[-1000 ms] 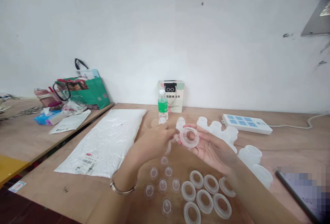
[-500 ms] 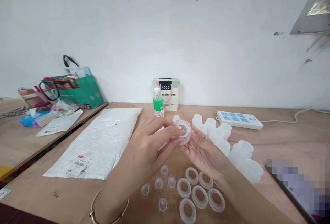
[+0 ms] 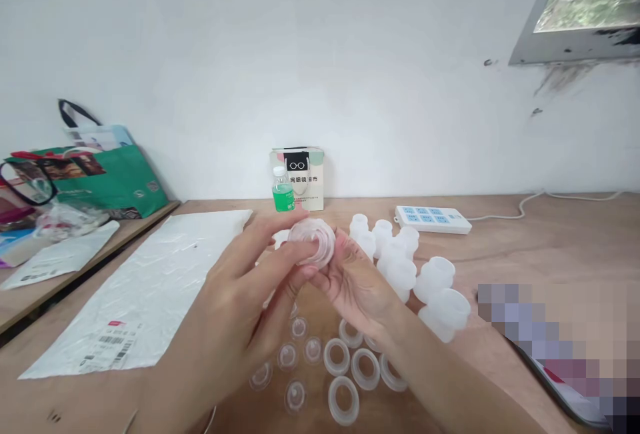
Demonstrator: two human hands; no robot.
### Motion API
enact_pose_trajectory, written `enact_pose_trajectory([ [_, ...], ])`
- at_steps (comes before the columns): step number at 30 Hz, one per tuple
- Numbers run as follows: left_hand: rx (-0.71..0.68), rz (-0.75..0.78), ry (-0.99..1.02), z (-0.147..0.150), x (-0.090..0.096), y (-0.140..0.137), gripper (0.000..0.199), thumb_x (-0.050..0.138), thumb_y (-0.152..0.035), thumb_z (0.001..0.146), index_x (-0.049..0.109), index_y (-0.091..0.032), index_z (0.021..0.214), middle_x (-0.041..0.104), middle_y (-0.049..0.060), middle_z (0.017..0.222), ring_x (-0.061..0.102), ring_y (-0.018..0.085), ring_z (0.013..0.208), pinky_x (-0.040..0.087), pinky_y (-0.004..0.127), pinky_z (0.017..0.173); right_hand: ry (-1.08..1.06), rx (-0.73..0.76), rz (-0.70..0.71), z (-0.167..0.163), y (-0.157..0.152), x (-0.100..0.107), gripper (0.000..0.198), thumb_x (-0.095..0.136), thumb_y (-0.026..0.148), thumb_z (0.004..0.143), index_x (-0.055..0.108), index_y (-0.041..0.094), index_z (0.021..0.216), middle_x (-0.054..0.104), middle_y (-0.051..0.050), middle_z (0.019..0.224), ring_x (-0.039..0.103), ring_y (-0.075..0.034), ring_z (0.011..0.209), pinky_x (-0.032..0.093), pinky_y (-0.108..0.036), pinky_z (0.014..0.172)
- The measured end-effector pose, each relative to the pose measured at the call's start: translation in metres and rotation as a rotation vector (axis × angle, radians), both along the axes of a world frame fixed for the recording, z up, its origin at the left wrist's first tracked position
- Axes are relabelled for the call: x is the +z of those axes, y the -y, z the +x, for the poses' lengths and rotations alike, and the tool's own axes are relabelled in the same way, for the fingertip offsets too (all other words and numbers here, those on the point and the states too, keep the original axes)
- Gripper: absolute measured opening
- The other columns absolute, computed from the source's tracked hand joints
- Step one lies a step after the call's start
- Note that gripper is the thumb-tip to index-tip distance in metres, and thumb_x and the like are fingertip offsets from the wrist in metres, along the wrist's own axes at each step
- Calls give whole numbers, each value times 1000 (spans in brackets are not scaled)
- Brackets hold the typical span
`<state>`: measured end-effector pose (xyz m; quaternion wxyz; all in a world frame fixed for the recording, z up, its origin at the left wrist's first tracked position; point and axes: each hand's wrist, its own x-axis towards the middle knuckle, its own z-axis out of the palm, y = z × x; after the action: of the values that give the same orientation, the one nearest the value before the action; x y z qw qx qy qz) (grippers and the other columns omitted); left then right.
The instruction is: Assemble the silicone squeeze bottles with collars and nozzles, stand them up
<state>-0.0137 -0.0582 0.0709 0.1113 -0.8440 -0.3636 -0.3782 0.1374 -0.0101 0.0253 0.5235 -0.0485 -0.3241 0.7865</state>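
In front of me, above the table, both hands work on a translucent round ring (image 3: 325, 239) whose inside shows a clear rounded layer. My right hand (image 3: 365, 284) grips its right side and underside between thumb and fingers. The fingers of my left hand (image 3: 250, 287) are closed on its left side, a fingertip pressing into the opening and the thumb below. Beneath the hands lie several clear domed nipple-like discs (image 3: 288, 357) and several frosted rings (image 3: 365, 369), a few partly hidden by my right forearm. Several frosted white bottle-shaped containers (image 3: 400, 277) stand beyond my right hand.
A white mailing bag (image 3: 150, 287) lies left on the wooden table. At the back stand a water bottle (image 3: 283, 199) and a paper bag (image 3: 313, 187). A power strip (image 3: 433, 219) lies back right; a blurred-out device (image 3: 550, 354) is at right. A green bag (image 3: 120, 184) sits far left.
The view has turned to the right. My left fingertip has gone deeper into the ring's opening, and the ring now faces me more. Both hands keep hold of it.
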Motion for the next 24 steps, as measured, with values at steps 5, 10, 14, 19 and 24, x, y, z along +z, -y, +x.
enact_pose_trajectory([
  [5, -4, -18, -24, 4, -3, -1, 24, 64, -21, 86, 57, -18, 109, 50, 10, 136, 52, 22, 121, 46, 33, 99, 40, 74, 31, 3, 2, -3, 33, 83, 40, 66, 68, 21, 88, 69, 4, 74, 64, -6, 64, 54, -11, 59],
  [10, -7, -21, 9, 6, -5, 0, 23, 63, -22, 88, 55, -20, 109, 55, 8, 130, 55, 20, 119, 46, 32, 101, 47, 130, 6, 6, -1, -10, 28, 79, 43, 72, 73, 20, 87, 66, 4, 64, 59, -4, 54, 52, -9, 58],
  [14, -3, -25, 3, 6, -5, 0, 18, 62, -23, 89, 54, -19, 105, 58, 8, 126, 57, 20, 115, 49, 34, 98, 99, 127, -4, 2, -2, -16, 20, 83, 29, 69, 74, 20, 84, 71, 2, 75, 63, -5, 63, 51, -9, 60],
  [19, 33, -16, 88, 7, -8, 4, 29, 67, -35, 84, 49, -22, 103, 65, 6, 109, 66, 18, 95, 56, 29, 79, 151, 5, -5, 0, 2, -13, 16, 85, 24, 65, 73, 19, 74, 68, 3, 70, 60, -7, 61, 51, -15, 62],
  [24, -2, 18, 128, 10, -9, 10, 59, 71, -28, 82, 42, -19, 132, 65, 6, 116, 64, 15, 102, 52, 23, 91, 214, -64, 33, 3, 3, -10, 20, 85, 32, 64, 72, 19, 68, 63, 3, 59, 53, -8, 56, 46, -17, 56],
])
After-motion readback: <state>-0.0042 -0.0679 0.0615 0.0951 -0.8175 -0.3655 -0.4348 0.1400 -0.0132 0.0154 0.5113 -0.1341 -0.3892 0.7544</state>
